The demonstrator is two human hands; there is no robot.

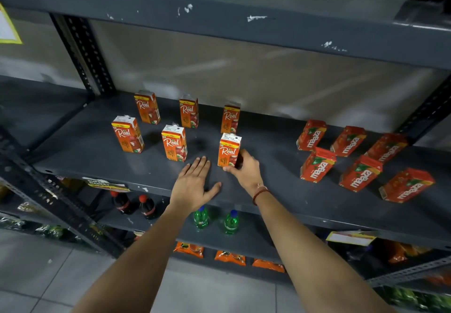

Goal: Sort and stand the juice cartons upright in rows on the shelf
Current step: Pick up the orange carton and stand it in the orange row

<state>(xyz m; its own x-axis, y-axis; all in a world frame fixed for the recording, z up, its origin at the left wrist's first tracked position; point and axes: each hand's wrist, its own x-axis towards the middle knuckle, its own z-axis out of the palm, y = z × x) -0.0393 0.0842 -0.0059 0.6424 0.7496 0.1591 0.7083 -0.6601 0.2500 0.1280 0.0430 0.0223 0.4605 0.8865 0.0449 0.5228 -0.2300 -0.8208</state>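
Note:
Several orange Real juice cartons stand upright in two rows on the left half of the grey metal shelf [97, 151]. My right hand [245, 170] grips the front right Real carton [229, 150] at its lower right side. Flat on the shelf with fingers spread, my left hand [195, 183] rests just left of that carton and holds nothing. Several red Maaza cartons [317, 165] stand in two rows on the right half of the shelf, leaning in this wide view.
The upper shelf edge [244, 27] hangs overhead with green bottles above. Below are cola bottles [146, 206], green soda bottles [201, 217] and orange snack packets [229, 257]. A perforated upright post [83, 54] stands at the back left.

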